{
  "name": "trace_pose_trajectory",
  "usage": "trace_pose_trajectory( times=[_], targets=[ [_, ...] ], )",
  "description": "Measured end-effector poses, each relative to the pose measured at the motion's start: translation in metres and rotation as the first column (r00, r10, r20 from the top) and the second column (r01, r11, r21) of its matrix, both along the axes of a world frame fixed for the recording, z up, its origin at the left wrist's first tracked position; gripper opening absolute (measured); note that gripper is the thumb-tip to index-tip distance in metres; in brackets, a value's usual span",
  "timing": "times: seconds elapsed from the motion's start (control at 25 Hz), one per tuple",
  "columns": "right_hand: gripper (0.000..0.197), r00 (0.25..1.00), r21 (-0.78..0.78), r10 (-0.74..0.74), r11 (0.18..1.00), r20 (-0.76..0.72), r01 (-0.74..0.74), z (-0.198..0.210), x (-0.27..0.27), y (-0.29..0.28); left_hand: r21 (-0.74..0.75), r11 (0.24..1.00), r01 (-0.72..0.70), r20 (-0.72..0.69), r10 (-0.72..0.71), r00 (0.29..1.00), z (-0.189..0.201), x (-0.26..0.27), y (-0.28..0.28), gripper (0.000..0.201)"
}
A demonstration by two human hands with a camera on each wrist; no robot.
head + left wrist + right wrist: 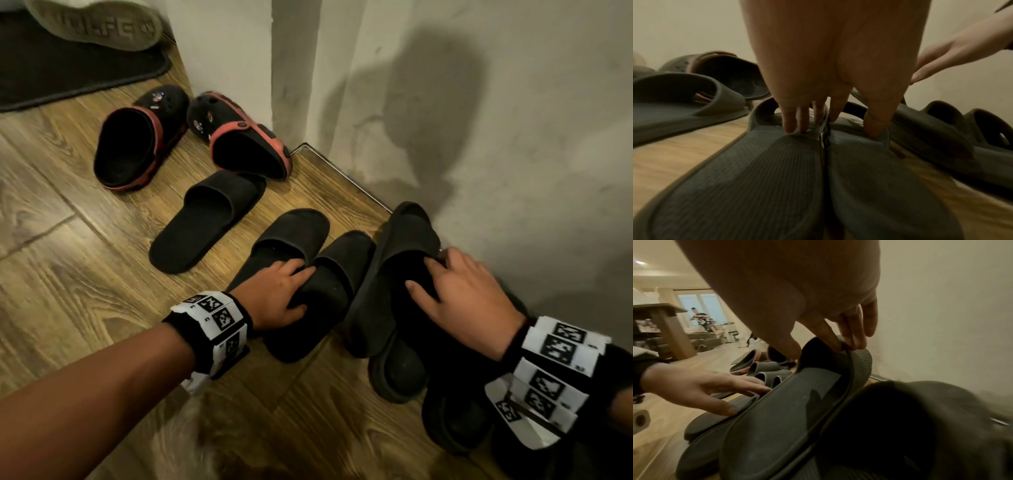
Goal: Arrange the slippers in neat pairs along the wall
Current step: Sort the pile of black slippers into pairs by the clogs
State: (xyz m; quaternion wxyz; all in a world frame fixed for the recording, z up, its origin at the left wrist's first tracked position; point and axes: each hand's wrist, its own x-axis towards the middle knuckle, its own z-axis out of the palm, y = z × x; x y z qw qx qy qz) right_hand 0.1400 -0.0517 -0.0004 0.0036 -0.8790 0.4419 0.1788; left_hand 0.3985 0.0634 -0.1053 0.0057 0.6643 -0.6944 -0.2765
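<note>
Rubbery, light and bendy by their look, 2 black slides (308, 270) at centre frame are pinched together by the left hand (277, 294), while the right hand (459, 291) grips a tilted slide (387, 274) by its strap beside the wall (513, 137).

Home entryway: wood-look floor (85, 281), doormat (68, 68) far left, plaster wall (513, 137) right, sofa (702, 335) beyond.

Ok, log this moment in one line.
left hand: holds two flat slides together | right hand: holds tilted slide at wall | clogs paired | lone slide waiting
</note>
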Motion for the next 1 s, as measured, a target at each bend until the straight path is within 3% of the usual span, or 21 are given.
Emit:
trace_pose_trajectory(
  times=[0.28,0.56,0.64,0.76,0.84,1.0],
  targets=[
    [0.061,0.944,0.053,-0.165,0.986,0.286,0.157,0.035,-0.049,-0.004,-0.012,0.995,0.097,0.045,-0.096,0.994,0.003,-0.039,-0.047,0.078],
    [0.063,0.929,0.065,-0.206,0.979,0.309,0.195,0.045,-0.086,0.011,0.063,0.99,0.127,-0.038,-0.125,0.991,0.006,-0.057,-0.087,0.067],
    [0.064,0.922,0.069,-0.206,0.979,0.329,0.194,0.044,-0.091,0.01,0.012,0.993,0.122,-0.064,-0.12,0.991,0.01,-0.045,-0.081,0.06],
    [0.064,0.912,0.066,-0.203,0.979,0.356,0.192,0.041,-0.094,0.004,-0.137,0.989,0.056,0.088,-0.044,0.995,0.008,-0.014,-0.05,0.057],
    [0.065,0.913,0.063,-0.184,0.983,0.363,0.173,0.038,-0.094,0.001,-0.134,0.99,-0.039,0.218,0.068,0.974,0.002,0.007,-0.02,0.066],
    [0.065,0.92,0.046,-0.161,0.987,0.356,0.155,0.038,-0.086,-0.002,-0.099,0.994,0.039,0.345,-0.003,0.939,-0.017,0.021,0.002,0.069]
  ],
)
